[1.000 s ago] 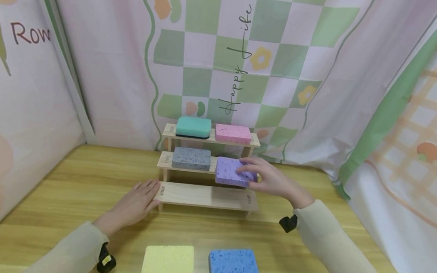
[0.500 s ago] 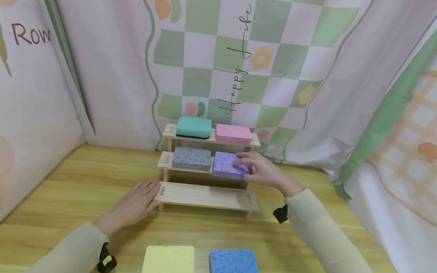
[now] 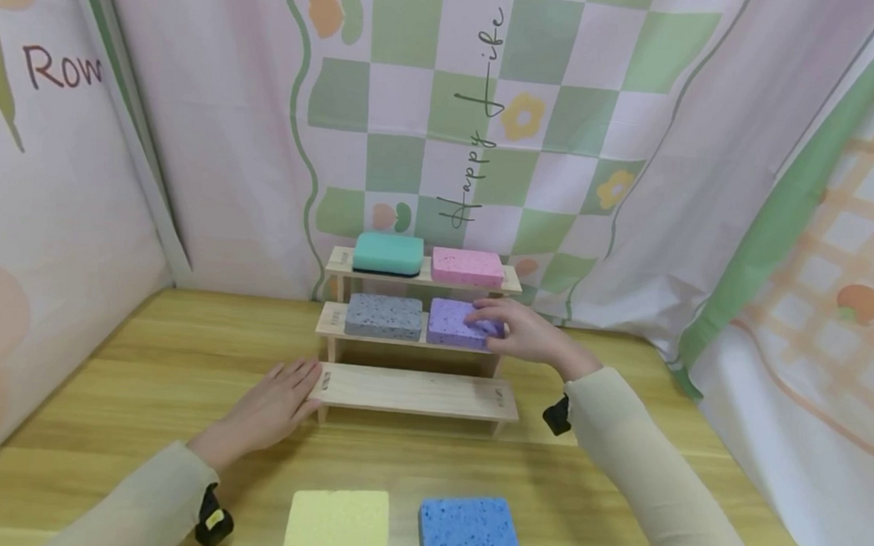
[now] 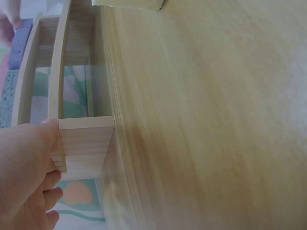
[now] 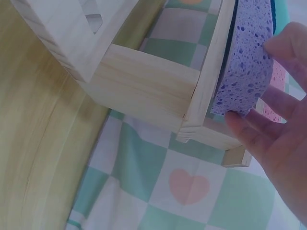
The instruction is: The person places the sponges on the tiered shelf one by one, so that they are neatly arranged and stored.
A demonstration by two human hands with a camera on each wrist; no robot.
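My right hand (image 3: 527, 335) pinches the right end of a purple speckled sponge (image 3: 449, 320) on the middle tier of a three-tier wooden shelf (image 3: 415, 391). In the right wrist view, the thumb lies at the lower corner of the purple sponge (image 5: 247, 62), with fingers along its far side. My left hand (image 3: 271, 405) rests at the left end of the bottom tier, fingers extended in the head view; the left wrist view shows its thumb at the board's front edge. A grey speckled sponge (image 3: 383, 316) lies left of the purple one.
On the top tier lie a teal sponge (image 3: 388, 254) with a dark base and a pink sponge (image 3: 467, 266). A yellow sponge (image 3: 337, 527) and a blue sponge (image 3: 469, 535) lie on the wooden table (image 3: 139, 355) in front. Printed curtain (image 3: 402, 104) hangs behind the shelf.
My right hand has moved back and slightly left with the purple sponge, from in front of the middle tier onto it, beside the grey one. The left hand stays put.
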